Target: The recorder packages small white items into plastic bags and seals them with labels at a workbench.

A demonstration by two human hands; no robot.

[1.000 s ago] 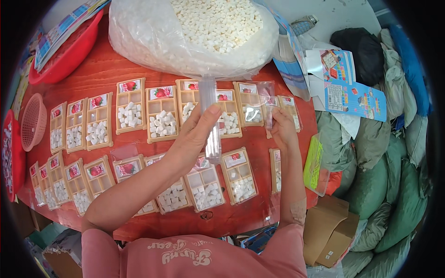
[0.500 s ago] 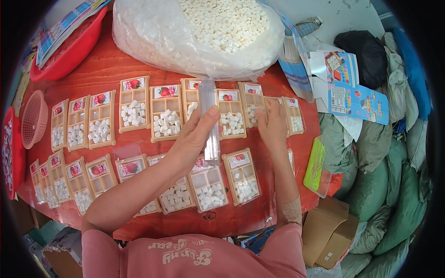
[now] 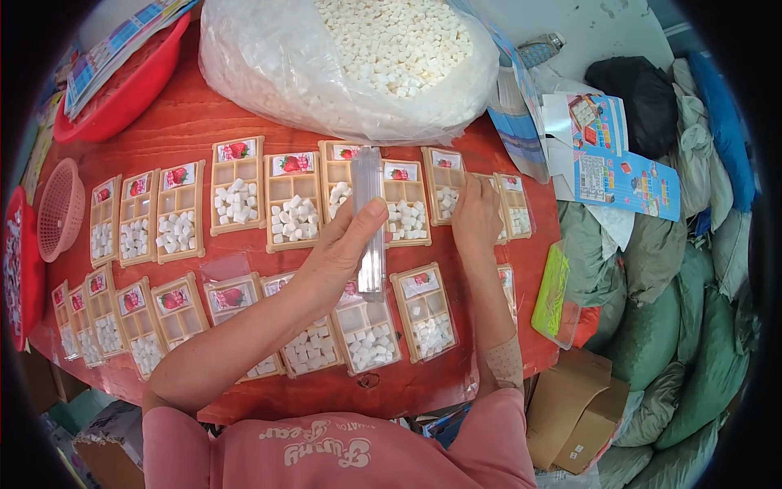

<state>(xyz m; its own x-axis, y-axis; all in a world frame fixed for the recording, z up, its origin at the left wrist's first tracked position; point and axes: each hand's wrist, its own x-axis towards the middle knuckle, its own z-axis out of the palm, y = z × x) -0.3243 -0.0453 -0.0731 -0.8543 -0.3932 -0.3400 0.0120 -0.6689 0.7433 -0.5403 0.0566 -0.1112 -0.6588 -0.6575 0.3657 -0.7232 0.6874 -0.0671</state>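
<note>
My left hand (image 3: 340, 238) is closed round a narrow stack of clear plastic lids (image 3: 368, 179), held upright above the middle of the table. Its thumb presses on the front of the stack. My right hand (image 3: 476, 218) is over a tan tray (image 3: 498, 181) in the far row, its fingers bent and close together; what they grip, if anything, is hidden. Beside it lies another tan tray (image 3: 446, 187) of white cubes. Each tray has small compartments, a strawberry-printed packet at the top and white cubes below. A near-row tray (image 3: 423, 310) lies below my hands.
A large clear bag (image 3: 269, 73) of white cubes stands at the back. Red and pink baskets (image 3: 61, 208) are at the left. A clear box of yellow-green pieces (image 3: 555, 289) lies by the right edge, near blue printed cards (image 3: 631, 183) and green sacks (image 3: 664, 318).
My right hand has drawn its fingers together over the far right trays and shifted slightly. My left hand with the lid stack has moved a little nearer to me.
</note>
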